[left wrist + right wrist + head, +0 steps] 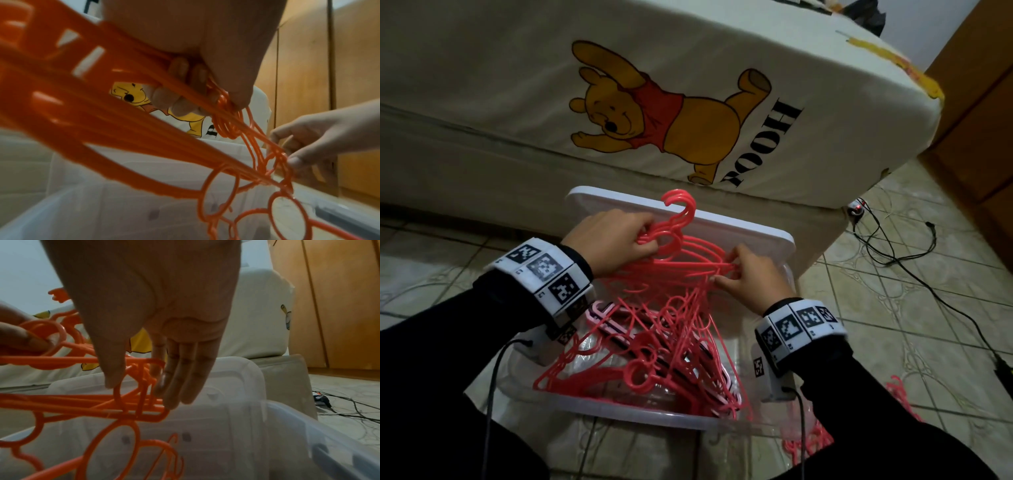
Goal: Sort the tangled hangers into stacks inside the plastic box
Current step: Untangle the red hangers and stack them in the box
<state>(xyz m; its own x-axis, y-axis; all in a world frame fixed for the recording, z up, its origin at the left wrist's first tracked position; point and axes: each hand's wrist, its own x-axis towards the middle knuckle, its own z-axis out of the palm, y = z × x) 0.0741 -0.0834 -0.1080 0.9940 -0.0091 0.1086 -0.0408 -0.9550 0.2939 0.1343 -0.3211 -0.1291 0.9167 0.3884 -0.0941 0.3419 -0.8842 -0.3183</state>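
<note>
The step in hand looks like gathering a bunch of pink hangers (681,253) out of the tangle and squaring them into one stack. The left hand (613,240) has its fingers (180,104) curled round the necks of the bunch just below the hooks, which stick up toward 12 o'clock. The right hand (746,277), at 3 o'clock of the left, has thumb and fingertips (174,395) on the shoulder ends of the same bunch; its fingers are nearly straight, touching and lightly pinching rather than gripping.

The bunch hangs over the clear plastic box (640,416), with more tangled hangers (654,359) trailing down from it into the box. The white lid (756,233) leans behind the box at 12 o'clock, against the bed (517,102). A few stray hangers (900,394) lie on the tiled floor (893,291) at 4 o'clock.

Next, I judge, the bunch must be shaken or teased free of the hangers snagged below, then laid flat in the box.
</note>
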